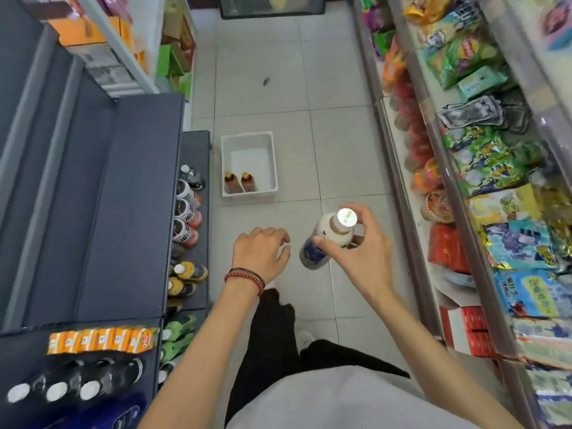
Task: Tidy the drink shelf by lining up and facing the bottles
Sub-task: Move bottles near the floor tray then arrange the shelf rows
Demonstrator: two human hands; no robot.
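Observation:
My right hand (359, 246) grips a cream-coloured bottle (325, 243) with a white cap and a blue label, held over the aisle floor in front of me. My left hand (263, 252) hovers just left of the bottle with loosely curled fingers and holds nothing. The drink shelf (192, 230) stands low on the left, with a row of bottles along its front: dark-capped ones, red-labelled ones, then yellow ones nearer me. A white bin (272, 159) sits on the floor ahead, and two brown bottles with orange caps (240, 182) stand in its near left corner.
Dark grey shelving (108, 196) fills the left side, with orange cartons (102, 339) and dark bottles (77, 382) on a nearer shelf. Snack racks (479, 181) line the right side. The tiled aisle (278, 88) runs ahead between them. My legs are below.

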